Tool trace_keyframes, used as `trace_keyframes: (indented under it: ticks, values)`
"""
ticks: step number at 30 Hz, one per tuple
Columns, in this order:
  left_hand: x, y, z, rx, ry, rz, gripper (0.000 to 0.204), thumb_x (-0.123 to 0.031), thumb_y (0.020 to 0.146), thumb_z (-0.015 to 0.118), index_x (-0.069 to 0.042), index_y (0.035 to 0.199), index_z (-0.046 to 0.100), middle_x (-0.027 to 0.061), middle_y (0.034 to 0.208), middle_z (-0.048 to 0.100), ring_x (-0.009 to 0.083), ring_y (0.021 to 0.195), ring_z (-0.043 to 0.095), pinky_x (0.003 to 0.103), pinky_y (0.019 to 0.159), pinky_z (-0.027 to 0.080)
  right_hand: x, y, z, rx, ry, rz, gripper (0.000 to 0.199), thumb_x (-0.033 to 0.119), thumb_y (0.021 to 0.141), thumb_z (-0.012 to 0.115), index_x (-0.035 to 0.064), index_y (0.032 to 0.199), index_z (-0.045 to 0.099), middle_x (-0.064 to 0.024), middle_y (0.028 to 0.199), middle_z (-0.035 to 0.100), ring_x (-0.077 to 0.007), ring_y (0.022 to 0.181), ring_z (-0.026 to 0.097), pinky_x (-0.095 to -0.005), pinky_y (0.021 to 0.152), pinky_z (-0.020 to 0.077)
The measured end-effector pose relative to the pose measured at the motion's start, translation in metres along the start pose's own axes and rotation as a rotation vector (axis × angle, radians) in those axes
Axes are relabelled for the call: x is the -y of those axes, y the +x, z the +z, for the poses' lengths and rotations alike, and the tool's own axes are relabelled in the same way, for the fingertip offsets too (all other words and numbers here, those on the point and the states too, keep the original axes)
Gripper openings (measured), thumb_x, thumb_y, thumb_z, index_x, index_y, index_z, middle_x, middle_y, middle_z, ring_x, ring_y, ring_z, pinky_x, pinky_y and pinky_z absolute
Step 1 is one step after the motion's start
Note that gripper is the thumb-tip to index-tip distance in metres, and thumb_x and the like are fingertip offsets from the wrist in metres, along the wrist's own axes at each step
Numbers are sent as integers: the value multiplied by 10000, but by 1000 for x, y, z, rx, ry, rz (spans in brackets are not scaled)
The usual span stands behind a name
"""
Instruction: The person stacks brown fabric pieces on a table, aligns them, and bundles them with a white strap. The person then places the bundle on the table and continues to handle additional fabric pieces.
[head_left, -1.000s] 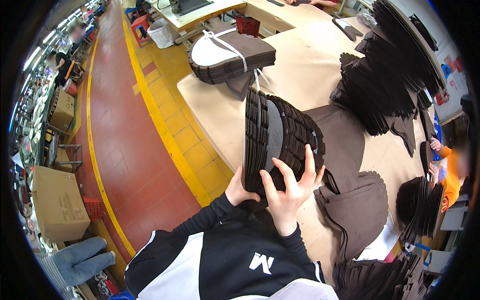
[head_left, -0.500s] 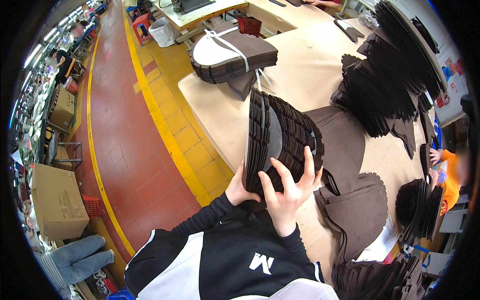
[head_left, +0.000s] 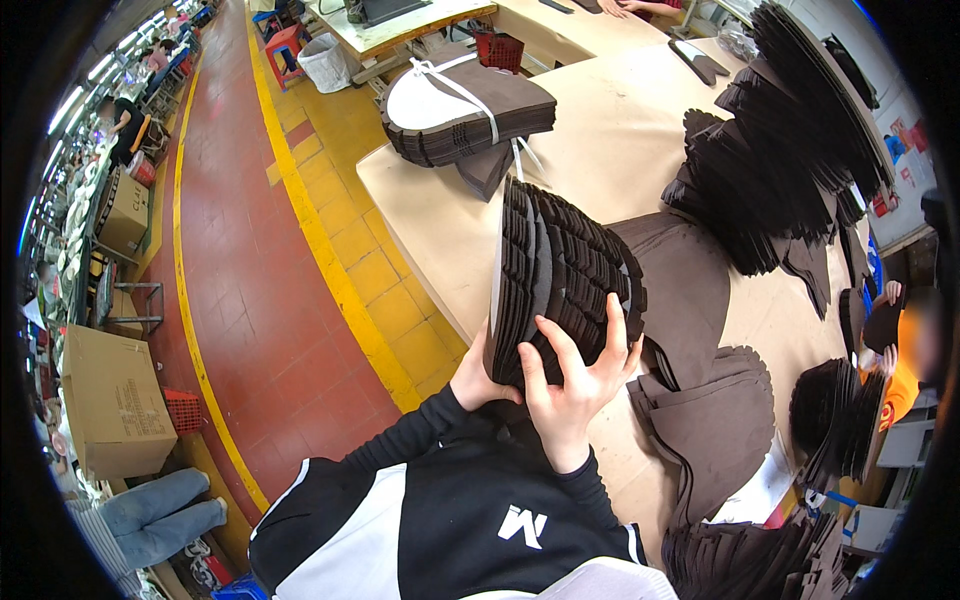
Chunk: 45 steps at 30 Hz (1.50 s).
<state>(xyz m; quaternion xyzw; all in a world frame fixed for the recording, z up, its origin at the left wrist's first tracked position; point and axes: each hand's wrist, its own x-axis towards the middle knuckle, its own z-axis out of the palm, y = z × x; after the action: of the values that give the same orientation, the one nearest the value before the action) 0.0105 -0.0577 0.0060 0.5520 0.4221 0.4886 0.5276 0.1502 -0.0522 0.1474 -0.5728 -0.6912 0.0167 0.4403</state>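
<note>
**Dark stack (head_left: 590,262) held on edge at the tan table (head_left: 595,150)**

The tabletop spreads out smooth and pale, its corner jutting toward a red-tiled aisle (head_left: 245,270) edged with yellow lines. Over there I see a big cardboard box (head_left: 118,395), and near the far end of the table a red stool (head_left: 285,52) beside a bin with a white liner (head_left: 326,65). On the table, a bundle (head_left: 510,105) of dark brown pieces sits tied with white strips. Tall dark piles (head_left: 735,195) lean to the right, and flat brown pieces (head_left: 712,430) with scalloped edges overlap close by. Beyond them a co-worker in orange (head_left: 902,375) handles a dark piece.

Right in front of the wearer is the stack, many thin layers fanned along one side, a sliver of grey among them. The left hand (head_left: 482,378) grips its lower left end, thumb in front, the other fingers hidden behind. The right hand (head_left: 578,385) has its fingers spread wide, fingertips touching the layered edges. Whether the stack's underside rests on the table, I cannot tell.
</note>
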Motion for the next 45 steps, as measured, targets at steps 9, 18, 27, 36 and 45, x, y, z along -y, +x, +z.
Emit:
trace_keyframes:
  ticks: [9,18,27,36,45]
  values:
    - [4,-1,-1,13,-78,1,1383,-225,483,985,-24,1536,112,142,1504,362,264,1407,348,396,1155,302,-10,-8,6,-16,-109,-60,336,255,696,834,249,1020,745,-197,1454,409,-385,1376,330,-554,1153,182]
    - [-16,0,17,-36,-178,-29,1347,-220,592,946,-15,1549,21,166,1569,235,258,1455,242,389,1183,220,-25,-40,31,-368,251,95,1202,112,596,897,225,1520,136,-258,1568,60,-466,1460,41,-633,1154,127]
    - [-34,7,-21,-107,-156,-204,584,-198,963,589,38,1440,350,173,1392,490,266,1291,474,363,1016,411,-47,-32,12,-250,531,578,1221,-41,624,828,100,1560,57,-164,1581,119,-302,1452,180,-431,1193,142]
    - [-126,51,-88,-100,-131,-1,410,-196,970,566,24,1294,443,178,1021,658,264,769,698,294,529,505,-70,-55,8,-306,636,617,1044,-83,670,787,28,1526,200,-143,1536,266,-263,1409,288,-393,1181,210]
    - [-183,177,-160,1,-438,-41,546,-212,943,590,-16,1397,358,223,1220,571,363,1009,658,404,726,578,-68,-58,8,-319,576,602,1036,-57,682,791,37,1525,195,-152,1525,275,-273,1403,294,-394,1178,215]
